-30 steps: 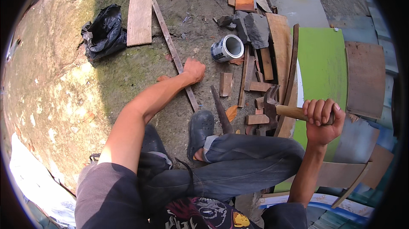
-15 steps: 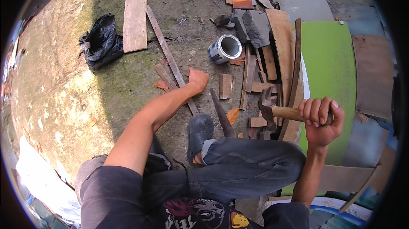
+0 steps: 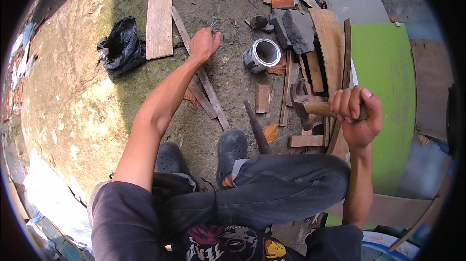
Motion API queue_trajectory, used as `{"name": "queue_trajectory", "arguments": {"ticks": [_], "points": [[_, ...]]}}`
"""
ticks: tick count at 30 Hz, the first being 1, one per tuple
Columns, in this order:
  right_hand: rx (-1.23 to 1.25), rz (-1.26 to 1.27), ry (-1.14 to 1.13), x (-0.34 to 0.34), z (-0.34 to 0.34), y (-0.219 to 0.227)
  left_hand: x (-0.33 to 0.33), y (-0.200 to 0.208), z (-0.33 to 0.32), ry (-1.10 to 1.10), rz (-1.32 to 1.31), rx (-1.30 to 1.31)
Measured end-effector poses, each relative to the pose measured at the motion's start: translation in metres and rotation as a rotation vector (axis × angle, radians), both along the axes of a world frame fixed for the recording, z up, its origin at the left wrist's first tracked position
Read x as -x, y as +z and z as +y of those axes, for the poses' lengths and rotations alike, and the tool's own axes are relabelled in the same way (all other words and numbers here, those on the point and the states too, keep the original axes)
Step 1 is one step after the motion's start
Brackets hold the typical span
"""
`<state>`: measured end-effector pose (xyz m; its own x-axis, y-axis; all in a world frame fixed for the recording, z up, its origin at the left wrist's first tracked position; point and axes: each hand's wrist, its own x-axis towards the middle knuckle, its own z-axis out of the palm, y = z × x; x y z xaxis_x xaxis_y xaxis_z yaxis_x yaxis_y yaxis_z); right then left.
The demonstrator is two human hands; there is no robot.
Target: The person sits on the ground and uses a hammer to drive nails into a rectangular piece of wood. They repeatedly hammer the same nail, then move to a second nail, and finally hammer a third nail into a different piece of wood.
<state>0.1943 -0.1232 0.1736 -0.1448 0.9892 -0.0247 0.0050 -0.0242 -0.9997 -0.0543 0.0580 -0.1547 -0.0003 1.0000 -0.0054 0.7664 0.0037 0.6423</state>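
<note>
My right hand (image 3: 357,115) is closed round the wooden handle of a claw hammer (image 3: 318,109), held above my right knee with its metal head toward the left. My left hand (image 3: 205,43) reaches forward over a long thin wooden strip (image 3: 208,84), beside several small nails (image 3: 213,20) on the ground. Its fingertips point down and are mostly hidden, so whether they pinch anything does not show. Right of that hand an opened metal can (image 3: 262,55) stands tilted in view. A small wood block (image 3: 262,98) lies nearer to me.
A black plastic bag (image 3: 121,47) and a flat board (image 3: 159,23) lie to the left. Grey stones (image 3: 297,30) and wood scraps (image 3: 306,140) are piled at right, before a green panel (image 3: 383,105). A dark tapered blade-like piece (image 3: 256,127) lies near my shoe (image 3: 232,151).
My left hand has moved forward and left, from beside the wood block to the nails. The hammer, still in my right hand, has shifted slightly up and left.
</note>
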Motion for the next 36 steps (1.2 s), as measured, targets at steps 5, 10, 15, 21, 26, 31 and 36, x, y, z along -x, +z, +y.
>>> {"name": "queue_trajectory", "arguments": {"ticks": [5, 10, 15, 21, 26, 31, 36], "points": [[0.020, 0.015, -0.006, 0.003, -0.005, 0.002, 0.059, -0.048, 0.002, 0.473, 0.054, -0.130], [0.008, -0.037, -0.009, 0.007, -0.021, 0.010, 0.070, -0.058, -0.012, 0.297, -0.057, 0.392], [-0.005, -0.035, -0.037, 0.018, -0.043, 0.023, 0.076, -0.080, -0.002, 0.210, 0.018, 0.486], [0.012, -0.129, -0.119, 0.022, -0.089, 0.033, 0.044, -0.048, -0.006, 0.176, 0.037, 0.500], [0.082, -0.146, -0.159, 0.027, -0.117, 0.034, 0.028, -0.043, -0.004, 0.177, -0.073, 0.598], [0.108, -0.168, -0.163, 0.042, -0.132, 0.039, 0.003, -0.018, 0.011, -0.138, 0.100, 0.516], [0.107, -0.110, -0.129, 0.049, -0.134, 0.030, -0.029, -0.019, 0.001, -0.273, 0.116, 0.532]]}}
